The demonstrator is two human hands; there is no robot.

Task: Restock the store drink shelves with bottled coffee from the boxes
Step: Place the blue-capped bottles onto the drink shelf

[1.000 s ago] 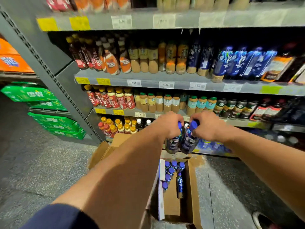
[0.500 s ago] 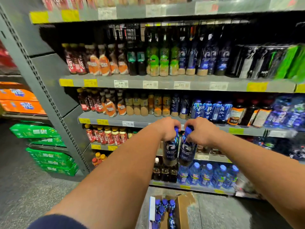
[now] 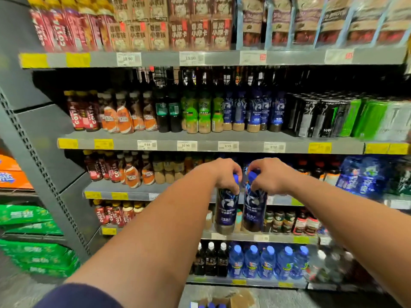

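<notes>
My left hand (image 3: 223, 174) grips the blue cap of a dark blue coffee bottle (image 3: 225, 211) that hangs upright in front of the shelves. My right hand (image 3: 270, 175) holds a second matching coffee bottle (image 3: 254, 210) by its cap, right beside the first. Both bottles hang in the air at the height of the third and fourth shelves. A row of the same blue coffee bottles (image 3: 253, 110) stands on the second shelf above. The open cardboard box (image 3: 240, 300) with more blue caps peeks in at the bottom edge.
Grey shelves (image 3: 200, 138) are packed with red and orange coffee bottles (image 3: 106, 112), green bottles, black and green cans (image 3: 347, 116) and blue water bottles (image 3: 266, 261) at the bottom. Green and orange drink cases (image 3: 31, 247) are stacked at the left.
Both hands have lifted the two bottles up out of the box. My view has tilted upward, so higher shelves show and the box has dropped to the bottom edge.
</notes>
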